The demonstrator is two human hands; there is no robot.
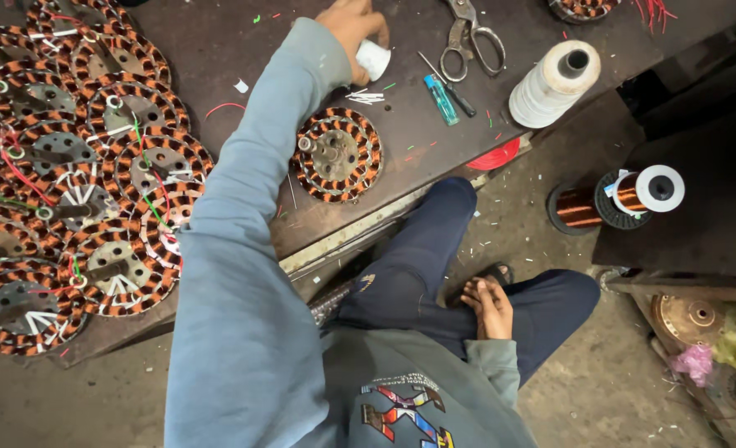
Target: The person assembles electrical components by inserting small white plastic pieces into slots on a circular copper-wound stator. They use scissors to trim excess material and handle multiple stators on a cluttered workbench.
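Observation:
My left hand reaches across the dark workbench and is closed on a small white roll. Just below it, one round stator with copper windings lies flat and alone on the bench, apart from the hand. My right hand rests on my dark blue trouser leg below the bench edge, fingers loosely spread and holding nothing.
Many wound stators are piled at the left of the bench. Scissors, a small blue screwdriver and a white thread cone lie to the right. A copper wire spool sits on the floor, and a red wire coil at the bench edge.

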